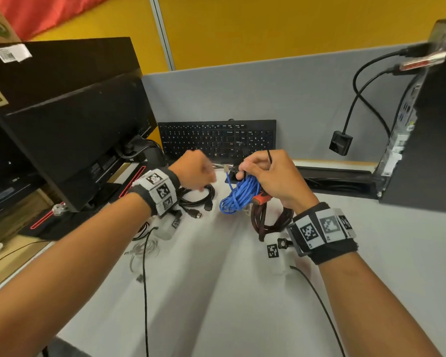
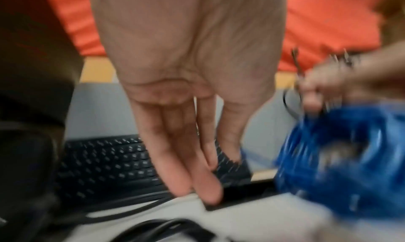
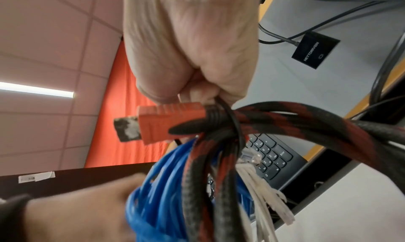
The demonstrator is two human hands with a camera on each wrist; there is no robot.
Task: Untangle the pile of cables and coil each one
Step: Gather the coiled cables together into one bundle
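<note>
Your right hand is raised above the desk, its grip curled tight round a bunch of cables: the blue cable in a loose bundle, a red-and-black braided cable with an orange plug, a thin black cable and some pale cable ends. The bundle hangs below your fist, just in front of the keyboard. Your left hand hovers beside the blue cable and holds nothing; the left wrist view, though blurred, shows its fingers straight and pressed together. Below it, a coiled black cable lies on the desk near the monitor.
</note>
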